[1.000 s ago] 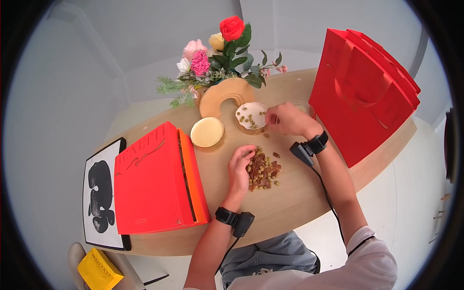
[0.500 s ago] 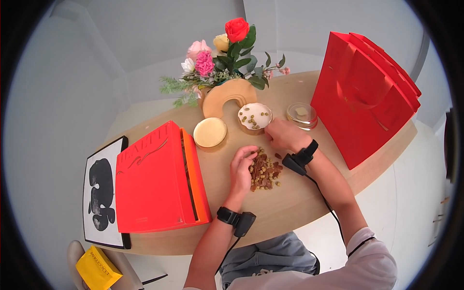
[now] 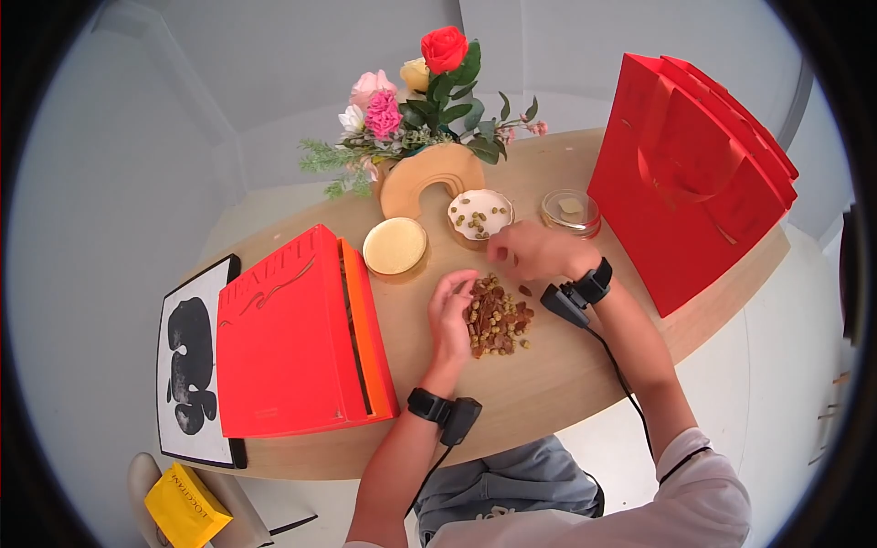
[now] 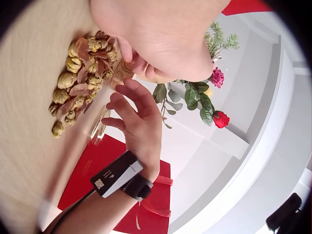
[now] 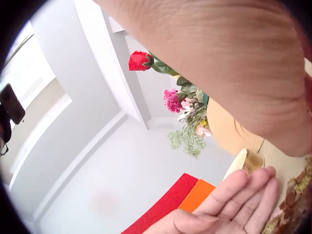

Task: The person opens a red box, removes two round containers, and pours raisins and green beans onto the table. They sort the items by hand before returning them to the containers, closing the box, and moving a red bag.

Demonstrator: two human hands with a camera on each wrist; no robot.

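Note:
A pile (image 3: 498,320) of yellow-green, wrinkled dried coils and reddish-brown flakes lies on the table. My left hand (image 3: 450,315) rests along the pile's left side, its fingers loosely bent; the right wrist view shows its palm without anything in it. My right hand (image 3: 539,251), blurred in the head view, hovers between the pile and a round white-lined bowl (image 3: 482,202) that contains several green coils. From the left wrist camera, the fingers of the right hand (image 4: 141,122) look relaxed and spread, with nothing visible between them. One loose brown piece (image 3: 524,290) lies right of the pile.
A pale round tub (image 3: 395,245) stands left of the bowl, a clear glass dish (image 3: 590,226) right of it. Behind are an arched wooden vase (image 3: 416,183) and flowers. A large red box (image 3: 288,347) lies at left; a red paper bag (image 3: 676,192) stands at right.
My right hand has come from the bowl's right edge down toward the table, then lifted slightly toward the pile. The glass dish behind it has come into view. The left hand stays put.

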